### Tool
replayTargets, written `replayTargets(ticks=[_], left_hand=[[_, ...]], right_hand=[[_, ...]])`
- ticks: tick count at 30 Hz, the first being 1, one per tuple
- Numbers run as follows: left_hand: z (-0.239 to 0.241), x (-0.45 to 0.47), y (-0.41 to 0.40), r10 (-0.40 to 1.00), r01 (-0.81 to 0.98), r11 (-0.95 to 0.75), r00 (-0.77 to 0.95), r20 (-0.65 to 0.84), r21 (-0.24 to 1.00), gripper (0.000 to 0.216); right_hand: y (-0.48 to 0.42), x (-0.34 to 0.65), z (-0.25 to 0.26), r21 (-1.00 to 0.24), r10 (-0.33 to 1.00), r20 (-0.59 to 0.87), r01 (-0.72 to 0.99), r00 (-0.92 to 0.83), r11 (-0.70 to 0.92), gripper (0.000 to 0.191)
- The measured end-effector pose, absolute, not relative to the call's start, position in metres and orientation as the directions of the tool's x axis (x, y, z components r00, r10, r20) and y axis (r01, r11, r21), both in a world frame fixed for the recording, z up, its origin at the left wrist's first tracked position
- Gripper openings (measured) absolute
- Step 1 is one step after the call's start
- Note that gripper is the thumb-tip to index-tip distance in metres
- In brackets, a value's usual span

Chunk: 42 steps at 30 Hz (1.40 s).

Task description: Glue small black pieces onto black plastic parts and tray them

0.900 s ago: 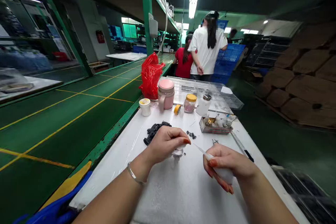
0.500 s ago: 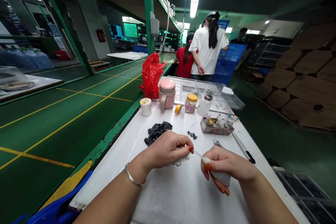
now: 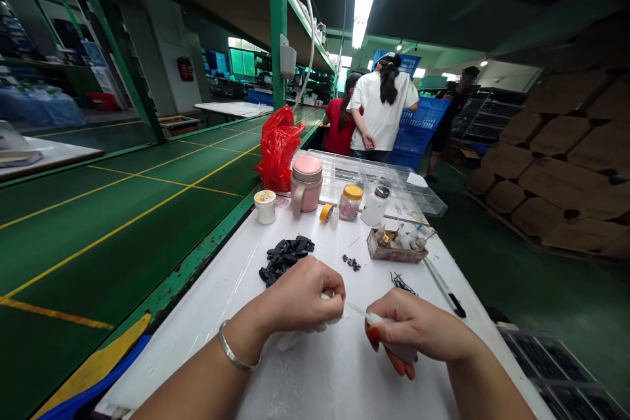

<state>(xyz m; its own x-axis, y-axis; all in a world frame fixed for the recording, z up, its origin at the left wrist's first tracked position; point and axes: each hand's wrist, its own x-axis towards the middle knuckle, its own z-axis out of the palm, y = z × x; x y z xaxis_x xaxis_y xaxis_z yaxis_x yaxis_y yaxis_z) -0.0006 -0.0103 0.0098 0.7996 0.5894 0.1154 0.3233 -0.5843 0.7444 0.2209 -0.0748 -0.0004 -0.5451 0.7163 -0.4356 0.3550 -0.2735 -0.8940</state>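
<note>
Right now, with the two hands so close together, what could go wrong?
1. The thin nozzle of the squeeze bottle in the right hand points straight at the fingertips of the left hand, which grip a small white piece. Whatever comes out may land on skin instead.
2. The small black bits lie loose just beyond the hands, so a wrist could sweep them away.

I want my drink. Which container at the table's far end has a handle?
The pink lidded mug, standing between the small white jar and the yellow-lidded jar; none of the others has a handle.
</note>
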Motion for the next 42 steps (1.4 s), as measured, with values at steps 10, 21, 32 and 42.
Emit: replayTargets(ticks=[10, 21, 32, 42], left_hand=[[0.018, -0.022, 0.011, 0.801, 0.28, -0.285, 0.594, 0.068, 0.917, 0.013], [0.015, -0.005, -0.004, 0.724, 0.194, -0.35, 0.677, 0.133, 0.916, 0.016], [0.01, 0.0, -0.01, 0.584, 0.215, -0.667, 0.745, 0.322, 0.714, 0.013], [0.015, -0.009, -0.005, 0.657, 0.257, -0.649, 0.664, 0.357, 0.716, 0.027]], right_hand=[[-0.08, 0.247, 0.009, -0.904, 0.76, -0.419, 0.309, -0.497, -0.297, 0.033], [-0.073, 0.238, -0.005, -0.906, 0.704, -0.42, 0.222, -0.572, -0.36, 0.037], [-0.067, 0.23, -0.007, -0.941, 0.754, -0.328, 0.272, -0.569, -0.203, 0.037], [-0.067, 0.241, -0.011, -0.955, 0.821, -0.221, 0.289, -0.527, -0.071, 0.046]])
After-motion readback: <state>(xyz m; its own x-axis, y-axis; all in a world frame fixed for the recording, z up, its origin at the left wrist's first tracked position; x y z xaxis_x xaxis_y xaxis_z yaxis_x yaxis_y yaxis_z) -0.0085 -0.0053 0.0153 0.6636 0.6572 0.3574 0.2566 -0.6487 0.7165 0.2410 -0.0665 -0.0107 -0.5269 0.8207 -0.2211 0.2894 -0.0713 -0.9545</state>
